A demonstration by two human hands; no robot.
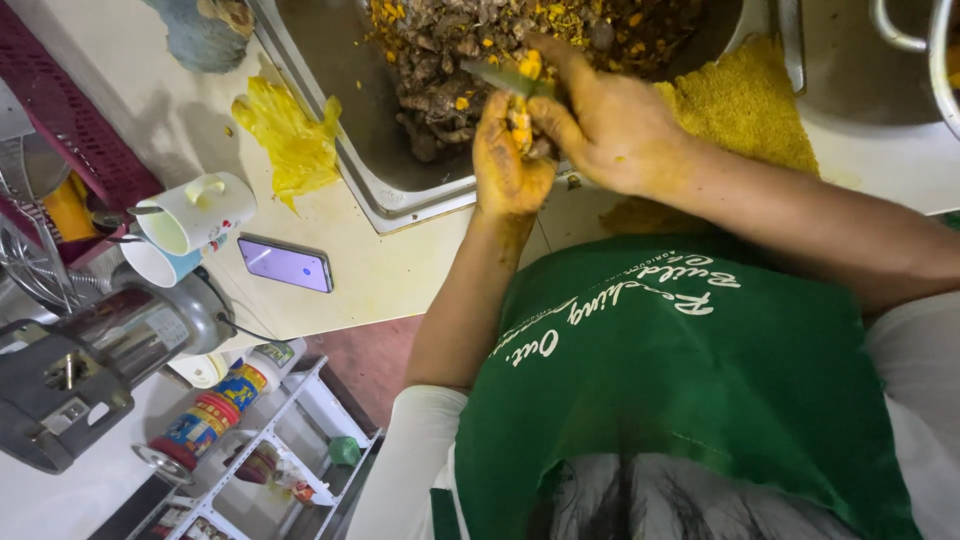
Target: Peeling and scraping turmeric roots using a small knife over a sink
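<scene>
Now the left hand point(510, 160) grips a yellow root point(520, 112) over the sink point(330, 70) while the right hand point(600, 125) clasps a knife point(500, 77) against it.

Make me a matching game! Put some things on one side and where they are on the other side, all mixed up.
Things:
1. dark smartphone with a lit purple screen
2. small yellow-orange root piece
3. brown heap of peelings
4. white mug

Places:
A. in the steel sink
B. next to a pale blue mug
C. flat on the pale counter
D. in the left hand's grip, by the green-handled knife held in the right hand

Pairs: 1-C, 2-D, 3-A, 4-B.
</scene>
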